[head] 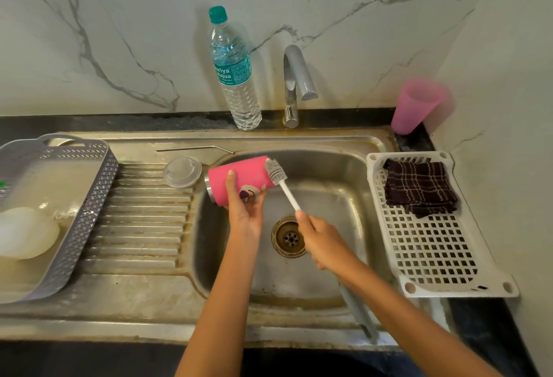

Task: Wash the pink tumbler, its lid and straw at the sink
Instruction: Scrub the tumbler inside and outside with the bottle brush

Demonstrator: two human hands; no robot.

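Left hand is wrapped around the pink cylindrical tumbler, holding it sideways over the steel sink basin (open end pointing right). Right hand is clamped on the handle of a white bristle bottle brush, with the brush head right at the tumbler's mouth. Clear round plastic lid sits on the ribbed drainboard just left of the basin, with the bent metal straw lying behind it.

soft even indoor light, faint shadows, wide-angle bending at edges, pink cup blurred (motion-smeared)
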